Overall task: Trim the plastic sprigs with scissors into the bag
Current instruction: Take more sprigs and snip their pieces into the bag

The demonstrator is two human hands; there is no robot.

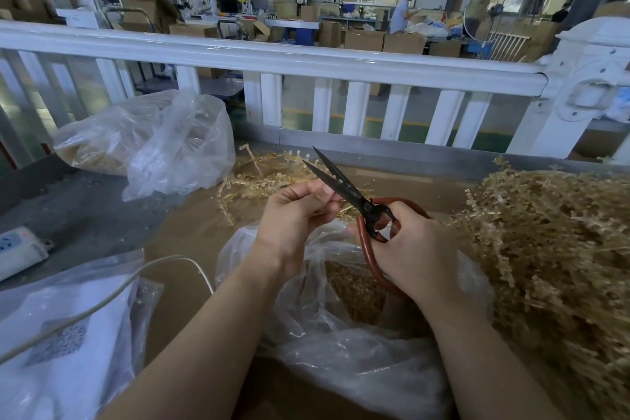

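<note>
My right hand (414, 247) grips the red-brown loop handles of black scissors (344, 187), whose blades are parted and point up and away to the left. My left hand (296, 215) pinches a thin tan plastic sprig (344, 209) right beside the blades. Both hands hover over an open clear plastic bag (341, 327) that holds a heap of small tan trimmed pieces. A big pile of tan plastic sprigs (552, 242) lies to the right, and a smaller scatter of sprigs (259, 177) lies behind my left hand.
A second clear bag (150, 140) with tan material sits at the back left. A white power strip (20, 249) and its cable (102, 303) lie at the left, over a clear bag with white contents (61, 334). A white railing (306, 61) borders the table's far side.
</note>
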